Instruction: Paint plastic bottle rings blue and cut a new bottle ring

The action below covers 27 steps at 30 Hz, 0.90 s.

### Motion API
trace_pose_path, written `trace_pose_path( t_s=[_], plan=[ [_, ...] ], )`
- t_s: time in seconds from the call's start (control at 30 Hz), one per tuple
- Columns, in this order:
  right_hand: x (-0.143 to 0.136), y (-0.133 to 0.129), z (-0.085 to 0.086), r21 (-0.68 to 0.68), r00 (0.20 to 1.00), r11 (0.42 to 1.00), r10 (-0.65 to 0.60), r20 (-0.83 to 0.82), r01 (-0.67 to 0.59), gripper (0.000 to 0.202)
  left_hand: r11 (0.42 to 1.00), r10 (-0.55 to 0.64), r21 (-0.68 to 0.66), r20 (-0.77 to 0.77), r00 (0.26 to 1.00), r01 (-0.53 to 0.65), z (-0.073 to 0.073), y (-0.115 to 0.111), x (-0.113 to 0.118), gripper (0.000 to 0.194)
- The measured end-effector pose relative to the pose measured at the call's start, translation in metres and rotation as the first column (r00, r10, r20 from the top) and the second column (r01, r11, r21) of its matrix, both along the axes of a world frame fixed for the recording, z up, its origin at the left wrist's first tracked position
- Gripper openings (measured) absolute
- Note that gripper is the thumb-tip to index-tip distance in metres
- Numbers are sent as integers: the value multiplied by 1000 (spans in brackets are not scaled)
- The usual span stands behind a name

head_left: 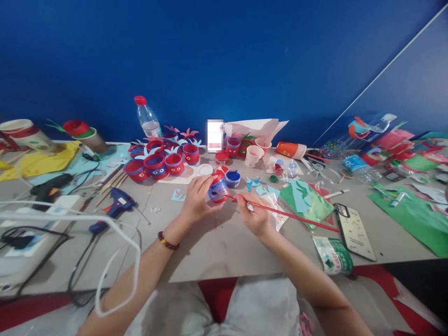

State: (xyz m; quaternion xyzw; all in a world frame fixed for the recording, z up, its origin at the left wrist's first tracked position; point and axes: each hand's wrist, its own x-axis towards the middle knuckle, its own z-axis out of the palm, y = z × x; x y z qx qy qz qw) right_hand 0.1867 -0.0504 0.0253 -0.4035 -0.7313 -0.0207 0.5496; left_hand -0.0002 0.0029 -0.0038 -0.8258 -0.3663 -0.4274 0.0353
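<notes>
My left hand is closed around a small red and blue painted cup, tilted above the middle of the table. Between the fingers of my right hand is a long red paintbrush, its tip touching or very near the cup's side. Just behind the cup stands an open pot of blue paint. A pot of red paint is farther back. Several finished-looking red and blue cups with eyes and paper leaves stand to the left.
Two glue guns, cables and a white power strip lie left. A bottle and paper cups stand behind. Rightward are green paper, a phone and a green packet. A white cable loops across the front left.
</notes>
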Motion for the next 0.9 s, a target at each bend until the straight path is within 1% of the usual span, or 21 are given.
trace_pose_path(
  t_s=[0.2, 0.37, 0.43, 0.5, 0.57, 0.63, 0.7, 0.8, 0.9],
  plan=[
    [6, 1, 1, 35, 994, 995, -100, 47, 99, 21, 1000, 13, 11, 22, 1000, -14, 2, -1, 0, 71],
    [12, 8, -4, 102, 986, 983, -159, 52, 153, 18, 998, -14, 62, 45, 999, 11, 1, 0, -1, 72],
    [15, 10, -6, 124, 981, 976, -185, 51, 177, 17, 998, -11, 63, 57, 998, 7, 1, 0, -2, 72],
    [17, 11, -8, 115, 981, 976, -190, 45, 184, 17, 999, 0, 54, 63, 998, -3, 2, 0, -2, 72],
    [18, 9, -10, 71, 990, 988, -138, 36, 135, 18, 999, 15, 46, 53, 999, -17, 3, 0, -1, 72],
    [15, 4, -9, 20, 999, 999, -43, 28, 43, 18, 999, 30, 43, 35, 999, -31, 2, 0, -1, 72],
    [10, 0, -7, 1, 999, 999, 52, 17, -52, 17, 999, 40, 34, 21, 999, -41, 1, 0, 0, 72],
    [3, -2, -3, 32, 989, 989, 141, 34, -142, 16, 999, 37, 2, 12, 999, -37, -1, 1, 0, 73],
    [1, 0, -2, 100, 984, 982, 150, 93, -159, 16, 999, 32, 2, 7, 999, -32, -2, 1, 0, 74]
  ],
)
